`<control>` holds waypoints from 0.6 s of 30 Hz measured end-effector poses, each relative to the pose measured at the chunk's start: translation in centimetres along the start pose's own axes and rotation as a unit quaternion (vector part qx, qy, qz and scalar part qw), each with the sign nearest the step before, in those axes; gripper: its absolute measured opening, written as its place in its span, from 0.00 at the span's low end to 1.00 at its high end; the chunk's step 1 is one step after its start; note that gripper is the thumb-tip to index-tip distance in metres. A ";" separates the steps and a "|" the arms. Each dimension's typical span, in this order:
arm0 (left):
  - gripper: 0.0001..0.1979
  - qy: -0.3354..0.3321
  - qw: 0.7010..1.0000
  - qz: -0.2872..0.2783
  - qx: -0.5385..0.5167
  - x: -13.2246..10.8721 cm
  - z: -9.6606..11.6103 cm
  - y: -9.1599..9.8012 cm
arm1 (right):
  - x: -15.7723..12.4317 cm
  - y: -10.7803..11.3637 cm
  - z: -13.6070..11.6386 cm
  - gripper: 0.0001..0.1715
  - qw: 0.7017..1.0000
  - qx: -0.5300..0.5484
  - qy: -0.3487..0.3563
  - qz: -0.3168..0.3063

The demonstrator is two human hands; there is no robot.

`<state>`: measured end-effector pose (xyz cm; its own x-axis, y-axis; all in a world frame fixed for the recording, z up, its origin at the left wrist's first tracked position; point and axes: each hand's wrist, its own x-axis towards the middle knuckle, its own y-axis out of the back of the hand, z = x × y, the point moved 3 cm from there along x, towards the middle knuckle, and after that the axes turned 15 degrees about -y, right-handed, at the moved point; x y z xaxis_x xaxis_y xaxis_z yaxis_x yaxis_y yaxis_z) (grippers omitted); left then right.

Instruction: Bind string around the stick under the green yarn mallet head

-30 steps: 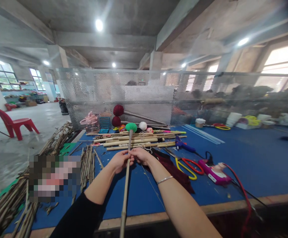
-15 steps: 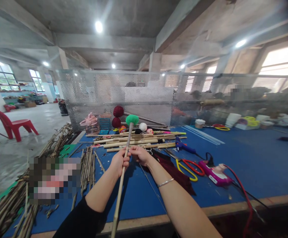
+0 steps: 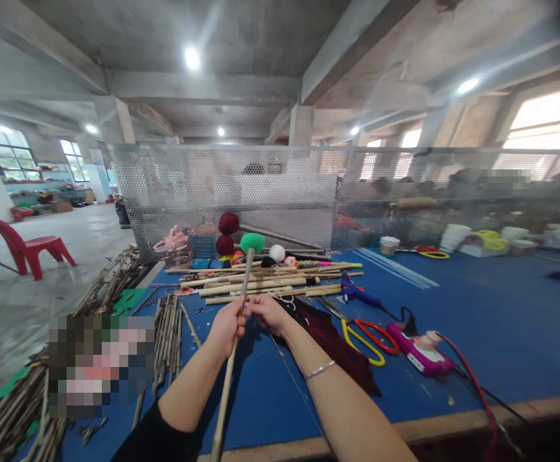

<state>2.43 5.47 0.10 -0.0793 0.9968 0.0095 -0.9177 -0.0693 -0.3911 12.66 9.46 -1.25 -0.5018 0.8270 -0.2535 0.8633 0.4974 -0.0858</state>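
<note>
Bamboo stick (image 3: 223,404), green yarn head (image 3: 252,242): left hand (image 3: 226,328) wrapped around mid-shaft, right hand (image 3: 266,312) pinching alongside, apparently steadying it angled above the blue surface (image 3: 453,301).

On the table (image 3: 477,333), a stick bundle (image 3: 169,333) lies left of the held stick (image 3: 227,385); scissors (image 3: 367,330) right of it; glue gun (image 3: 419,350), seemingly, further right; mesh screen (image 3: 309,186) behind.

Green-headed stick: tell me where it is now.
Head view, centre-left: left hand and right hand hold the green-headed stick, its head above the bamboo poles on the blue table.
</note>
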 end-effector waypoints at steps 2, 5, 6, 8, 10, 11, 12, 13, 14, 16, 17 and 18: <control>0.17 -0.003 1.000 0.007 0.023 -0.1 0.2 0.1 | 0.1 -0.1 0.1 0.18 0.999 -0.028 0.013 0.015; 0.16 -0.003 0.998 0.015 0.068 -0.2 0.1 0.6 | 0.4 0.2 0.2 0.17 0.990 -0.104 0.057 0.078; 0.16 -0.002 0.996 0.016 0.086 -0.2 -0.1 0.8 | 0.4 0.4 0.3 0.17 0.982 -0.139 0.072 0.105; 0.15 0.000 0.992 0.022 0.120 -0.3 -0.5 1.2 | 0.4 0.7 0.6 0.16 0.962 -0.208 0.089 0.151; 0.16 0.007 0.990 0.028 0.141 -0.4 -1.0 1.5 | 0.3 0.9 0.9 0.15 0.946 -0.264 0.087 0.167; 0.16 0.013 0.989 0.029 0.147 -0.5 -1.2 1.6 | 0.2 0.9 1.1 0.14 0.940 -0.285 0.082 0.171; 0.15 0.019 0.988 0.029 0.150 -0.6 -1.3 1.7 | 0.1 1.0 1.1 0.13 0.935 -0.295 0.082 0.181; 0.15 0.023 0.988 0.029 0.150 -0.6 -1.5 1.7 | -0.1 0.9 1.0 0.12 0.930 -0.295 0.092 0.200; 0.14 0.025 0.988 0.031 0.151 -0.7 -1.5 1.8 | -0.3 0.9 0.8 0.11 0.925 -0.284 0.111 0.228; 0.13 0.024 0.989 0.039 0.144 -0.8 -1.6 2.0 | -0.7 0.7 0.4 0.14 0.919 -0.229 0.156 0.282; 0.12 0.021 0.989 0.043 0.137 -0.8 -1.6 2.1 | -0.7 0.5 0.4 0.16 0.923 -0.192 0.161 0.292; 0.12 0.018 0.990 0.047 0.130 -0.9 -1.6 2.2 | -0.5 0.3 0.5 0.16 0.934 -0.155 0.147 0.286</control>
<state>1.13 4.51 -2.21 -0.1590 0.9860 -0.0493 -0.9765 -0.1645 -0.1394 13.20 9.01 -1.65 0.0033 0.9942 0.1077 0.9603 -0.0332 0.2769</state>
